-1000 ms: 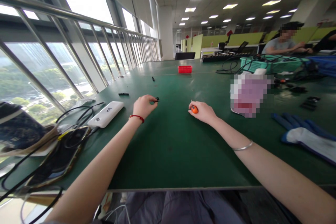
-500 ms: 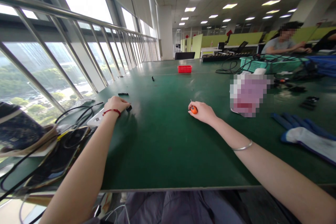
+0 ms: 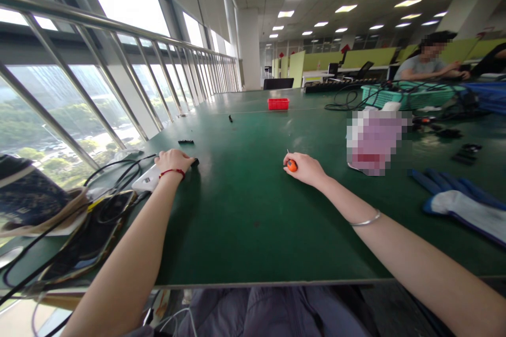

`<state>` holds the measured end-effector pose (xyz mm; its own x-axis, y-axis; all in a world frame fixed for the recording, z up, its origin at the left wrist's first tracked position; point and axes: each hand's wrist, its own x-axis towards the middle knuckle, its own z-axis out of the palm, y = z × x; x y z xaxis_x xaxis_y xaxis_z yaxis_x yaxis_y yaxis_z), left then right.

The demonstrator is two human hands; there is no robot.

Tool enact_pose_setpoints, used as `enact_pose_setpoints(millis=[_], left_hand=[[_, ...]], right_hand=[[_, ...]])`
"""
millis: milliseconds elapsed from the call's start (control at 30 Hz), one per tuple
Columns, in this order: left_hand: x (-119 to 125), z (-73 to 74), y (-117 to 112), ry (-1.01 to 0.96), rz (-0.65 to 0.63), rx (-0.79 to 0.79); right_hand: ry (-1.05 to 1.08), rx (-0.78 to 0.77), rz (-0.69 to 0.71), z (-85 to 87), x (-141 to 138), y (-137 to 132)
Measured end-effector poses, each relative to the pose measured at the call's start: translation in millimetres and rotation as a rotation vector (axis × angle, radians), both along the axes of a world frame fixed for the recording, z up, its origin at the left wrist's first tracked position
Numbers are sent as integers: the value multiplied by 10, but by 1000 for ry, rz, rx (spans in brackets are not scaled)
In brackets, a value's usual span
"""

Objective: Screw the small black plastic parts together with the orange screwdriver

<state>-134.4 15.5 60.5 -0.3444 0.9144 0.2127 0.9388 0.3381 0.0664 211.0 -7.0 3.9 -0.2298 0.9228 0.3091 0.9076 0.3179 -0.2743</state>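
At the left of the green table (image 3: 245, 195), my left hand (image 3: 174, 160) is closed, its fingertips on a small black part (image 3: 195, 162). A white power strip (image 3: 145, 179) lies just beside that hand, partly under the wrist. My right hand (image 3: 306, 168) rests on the table to the right of the middle, wrapped round a screwdriver (image 3: 292, 165). The screwdriver's orange handle end faces me, and a thin shaft shows above the fingers. Beyond the left hand lies another black strip-like piece (image 3: 185, 142).
A red bin (image 3: 278, 104) and a small black piece (image 3: 231, 118) lie farther off. To the right are a blue-and-white glove (image 3: 462, 202), a blurred pinkish package (image 3: 375, 142) and a teal basket (image 3: 411, 97) with cables. A phone (image 3: 90, 237) lies at left. Another person (image 3: 425, 63) sits far right.
My left hand has shifted slightly to the right, still at the small black part, and its back has turned more upward. My right hand and the screwdriver have not moved.
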Motion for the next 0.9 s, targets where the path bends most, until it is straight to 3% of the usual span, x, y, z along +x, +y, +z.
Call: enact_pose_setpoints(millis=[667,800,900], left_hand=[[-78,-134,134,56,-10,30],[-65,-129,135,69,-4,15],[19,-141,142,182,-39,15]], right_hand=[[11,-2,8,1,-12,-7],[109,8,-10,26,-42,-29],[190,39,-14,82,-72,-73]])
